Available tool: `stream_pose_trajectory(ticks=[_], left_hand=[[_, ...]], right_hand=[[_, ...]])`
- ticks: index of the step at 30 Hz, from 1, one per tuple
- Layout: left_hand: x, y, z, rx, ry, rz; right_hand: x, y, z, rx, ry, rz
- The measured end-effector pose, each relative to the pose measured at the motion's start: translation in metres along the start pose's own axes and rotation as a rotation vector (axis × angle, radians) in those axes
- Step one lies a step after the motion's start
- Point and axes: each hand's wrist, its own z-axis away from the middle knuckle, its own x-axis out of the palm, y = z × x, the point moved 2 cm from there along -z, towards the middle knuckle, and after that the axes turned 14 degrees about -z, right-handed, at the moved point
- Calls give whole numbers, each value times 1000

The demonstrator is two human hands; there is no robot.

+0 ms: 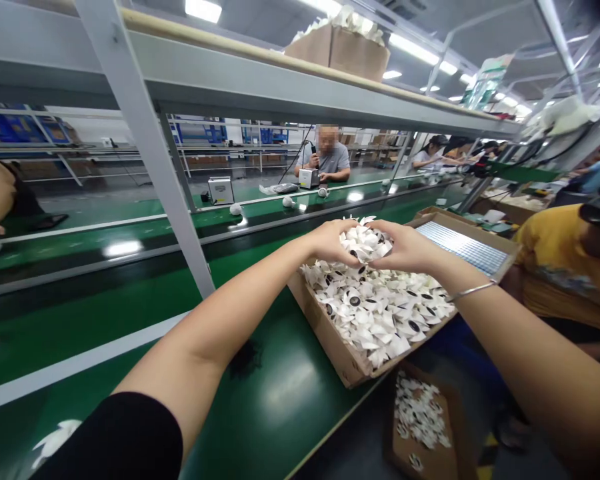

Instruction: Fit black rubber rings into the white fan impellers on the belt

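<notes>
My left hand (330, 241) and my right hand (406, 248) are cupped towards each other, holding a heap of small white fan blades (366, 244) between them. Dark round centres show on some of the pieces. Just below the hands, more loose white fan blades (380, 310) fill a shallow cardboard box (323, 333) on the green surface. The undersides of the held heap are partly hidden by my fingers.
A gridded tray (463, 247) lies in a carton behind my right hand. Another box of white pieces (423, 413) sits lower down. A grey post (150, 147) and overhead shelf (260, 67) frame the green conveyor (100, 293). A person in yellow (565, 260) is at the right.
</notes>
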Motion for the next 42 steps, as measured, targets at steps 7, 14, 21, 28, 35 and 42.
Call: stream_pose_trajectory(ticks=[7,14,21,28,35,42], left_hand=[[-18,-4,30,-22,8,-65],[-55,3,108,-87,50,-119],[-96,17,244,-264,67,-245],[-102,5,418,-576,43,-300],[-70,-23,536,-785,78,-306],[-49,-31,569,-866,128,-243]], right_hand=[[10,-39,-1,-43,19,-24],[35,-109,1,-151,11,-96],[97,-209,11,-343,-8,-255],[225,-318,21,-480,-172,-494],[337,-386,29,-541,-319,-583],[350,-395,37,-620,-377,-531]])
